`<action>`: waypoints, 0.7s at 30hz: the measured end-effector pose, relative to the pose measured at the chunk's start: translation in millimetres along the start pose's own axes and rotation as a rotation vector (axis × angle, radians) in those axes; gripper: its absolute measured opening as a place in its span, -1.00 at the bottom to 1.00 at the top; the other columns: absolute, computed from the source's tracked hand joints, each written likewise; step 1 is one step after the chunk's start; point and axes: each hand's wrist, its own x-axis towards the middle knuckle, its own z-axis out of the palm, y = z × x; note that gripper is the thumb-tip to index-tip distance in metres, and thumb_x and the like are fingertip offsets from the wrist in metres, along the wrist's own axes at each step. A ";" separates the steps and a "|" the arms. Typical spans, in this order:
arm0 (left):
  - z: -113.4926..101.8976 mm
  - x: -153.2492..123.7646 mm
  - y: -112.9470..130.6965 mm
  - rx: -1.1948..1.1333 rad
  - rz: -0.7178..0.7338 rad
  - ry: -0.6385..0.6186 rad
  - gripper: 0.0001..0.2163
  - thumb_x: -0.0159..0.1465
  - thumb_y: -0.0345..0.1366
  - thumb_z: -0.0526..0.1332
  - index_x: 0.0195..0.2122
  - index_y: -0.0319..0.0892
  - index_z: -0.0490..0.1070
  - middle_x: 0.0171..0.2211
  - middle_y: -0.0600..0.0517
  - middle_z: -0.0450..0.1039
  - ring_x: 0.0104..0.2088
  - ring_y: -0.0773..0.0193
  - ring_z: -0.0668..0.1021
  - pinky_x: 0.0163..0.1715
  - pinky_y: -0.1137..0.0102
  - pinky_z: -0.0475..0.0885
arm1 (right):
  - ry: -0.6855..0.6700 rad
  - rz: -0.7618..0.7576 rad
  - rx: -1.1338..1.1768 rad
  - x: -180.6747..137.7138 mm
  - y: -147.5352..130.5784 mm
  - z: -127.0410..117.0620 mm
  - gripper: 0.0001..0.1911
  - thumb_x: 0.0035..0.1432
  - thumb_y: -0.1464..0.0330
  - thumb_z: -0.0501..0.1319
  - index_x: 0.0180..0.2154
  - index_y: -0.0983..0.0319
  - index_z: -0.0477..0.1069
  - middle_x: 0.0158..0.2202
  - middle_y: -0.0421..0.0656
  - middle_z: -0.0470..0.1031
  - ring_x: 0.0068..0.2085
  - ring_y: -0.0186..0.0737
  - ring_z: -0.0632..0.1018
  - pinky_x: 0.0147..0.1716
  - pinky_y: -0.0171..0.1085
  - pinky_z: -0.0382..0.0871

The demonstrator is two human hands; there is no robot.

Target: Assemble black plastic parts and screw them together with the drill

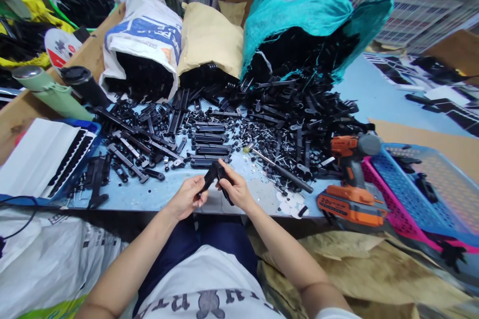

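Both hands meet over the near edge of the light blue table (377, 94). My left hand (187, 198) pinches the lower end of a black plastic part (212, 174). My right hand (235, 189) grips the same part from the right, fingers curled around it. Just beyond the hands lies a neat stack of flat black brackets (209, 148), and around it a wide scatter of loose black plastic pieces (292, 114).
Three open sacks stand at the back: white (144, 35), tan (209, 35) and teal (299, 5), spilling black parts. An orange cordless drill (350, 179) sits at right beside a blue basket (430, 184). A screwdriver (279, 168), a green bottle (48, 92) and a blue tray (45, 159) lie around.
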 end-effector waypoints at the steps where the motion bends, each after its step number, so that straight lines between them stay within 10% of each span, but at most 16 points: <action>1: -2.4 -1.0 -5.0 -0.064 -0.002 0.013 -0.70 0.14 -0.09 0.26 -0.27 -0.23 0.33 -0.67 0.15 0.26 -0.69 0.52 0.27 -0.72 0.63 0.03 | -0.037 -0.035 -0.082 6.9 1.1 -5.1 -0.49 0.27 0.15 -0.02 0.21 0.12 0.11 -0.11 -0.10 0.42 -0.32 -0.31 0.49 -0.28 -0.25 0.44; 9: -15.8 -10.8 -53.4 -0.597 -0.088 0.389 -0.92 0.28 -0.36 0.10 -0.30 -0.22 0.35 -0.46 0.04 0.39 -0.45 0.39 0.50 -0.44 0.48 0.43 | -0.100 0.045 -1.099 165.3 45.3 -69.5 -0.61 0.30 0.36 -0.09 0.09 0.30 0.27 -0.04 0.04 0.39 -0.02 -0.08 0.32 -0.12 -0.18 0.24; 13: -9.4 -14.5 -60.1 -0.531 -0.066 0.474 -0.90 0.28 -0.38 0.09 -0.29 -0.27 0.37 -0.28 -0.13 0.49 -0.28 0.24 0.57 -0.30 0.37 0.48 | -0.228 0.089 -1.254 220.4 62.3 -80.9 -0.66 0.23 0.53 -0.08 -0.07 0.42 0.37 -0.08 0.13 0.38 -0.02 -0.04 0.27 -0.15 -0.17 0.15; 17: -14.4 -26.8 -59.0 -0.257 -0.106 0.440 -0.85 0.24 -0.32 0.16 -0.25 -0.31 0.40 -0.25 -0.19 0.51 -0.24 0.15 0.58 -0.19 0.28 0.46 | -0.228 0.069 -1.263 224.8 53.2 -86.2 -0.68 0.25 0.50 -0.08 -0.06 0.41 0.35 -0.04 0.14 0.34 0.00 -0.02 0.22 -0.11 -0.13 0.09; 21: -31.9 -42.2 -44.6 0.498 -0.228 0.468 -0.74 0.20 -0.13 0.17 -0.30 -0.27 0.44 -0.44 -0.10 0.51 -0.51 0.19 0.55 -0.42 0.29 0.45 | -0.177 -0.144 -1.257 167.4 22.0 -94.5 -0.62 0.32 0.36 -0.14 0.08 0.29 0.23 0.06 0.04 0.28 -0.04 -0.06 0.28 -0.15 -0.16 0.13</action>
